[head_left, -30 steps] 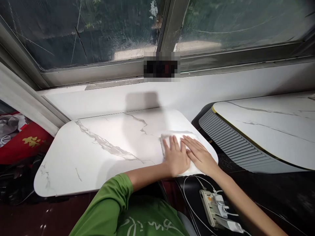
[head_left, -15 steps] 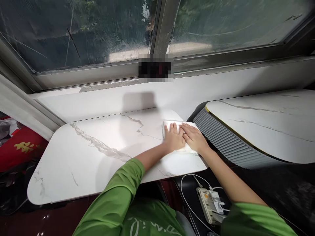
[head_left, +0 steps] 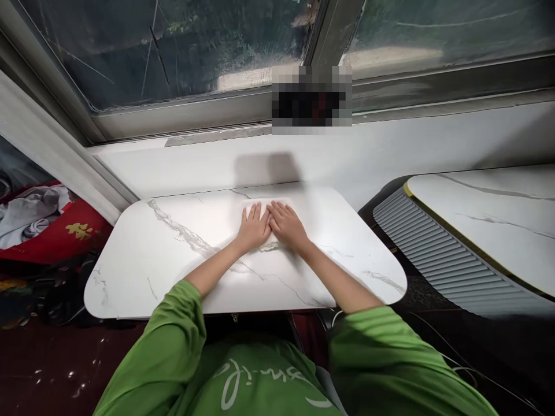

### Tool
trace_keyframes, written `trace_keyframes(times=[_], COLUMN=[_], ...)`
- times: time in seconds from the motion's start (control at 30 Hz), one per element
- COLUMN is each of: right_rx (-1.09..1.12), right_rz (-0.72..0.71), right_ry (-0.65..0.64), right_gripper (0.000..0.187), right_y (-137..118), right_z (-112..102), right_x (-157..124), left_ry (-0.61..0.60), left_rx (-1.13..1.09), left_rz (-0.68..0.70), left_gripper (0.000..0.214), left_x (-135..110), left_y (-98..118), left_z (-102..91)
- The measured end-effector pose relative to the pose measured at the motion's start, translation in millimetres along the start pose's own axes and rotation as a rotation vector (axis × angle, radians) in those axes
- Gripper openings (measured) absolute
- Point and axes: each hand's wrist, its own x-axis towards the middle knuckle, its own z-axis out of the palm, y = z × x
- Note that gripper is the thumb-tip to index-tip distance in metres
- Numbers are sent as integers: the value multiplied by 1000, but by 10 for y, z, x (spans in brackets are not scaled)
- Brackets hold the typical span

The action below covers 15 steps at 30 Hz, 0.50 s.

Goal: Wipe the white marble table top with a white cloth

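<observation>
A white cloth point(head_left: 270, 245) lies on a white tabletop with grey marbling point(head_left: 139, 260), near its middle and toward the wall side. My left hand point(head_left: 255, 229) rests flat on the cloth with its fingers stretched out. Beside it, my right hand point(head_left: 288, 226) also presses flat on the cloth, and its fingertips meet those of the left. Both palms cover much of the cloth, so only its edges show.
To the right stands another marbled table point(head_left: 489, 199) with a gold edge and grey ribbed side. Behind are a white wall point(head_left: 195, 167) and a window point(head_left: 234, 46). A blurred-out dark object point(head_left: 310, 107) is at the sill. At left sits a red bag point(head_left: 89, 222) with grey fabric.
Both hands and the cloth have moved left along the tabletop, from near its right end to the middle. The view has shifted, and the power strip at the lower right no longer shows.
</observation>
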Motion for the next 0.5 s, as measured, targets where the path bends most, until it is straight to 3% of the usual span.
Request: trace_keyframes(times=[0.2,0.3,0.4,0.5], right_rx=[53,151,206,158], right_rz=[-42,-115,-217,-324], right_ry=[11,-17,-95,-141], right_gripper=[53,55,57,55], right_y=[-698,-896,-922,-857], right_z=[-125,-196,-242,-210], right_x=[-811,-1088,-1140,-956], left_ry=[-40,-41,-63,-127], left_rx=[73,43,-45,-155], left_rz=[128,145,145,160], left_gripper=[53,54,55,61], left_x=[-1005,-1422,-1644,-1593], left_y=[1,-5,-80,-236], left_z=[-213,-348,-432,-425])
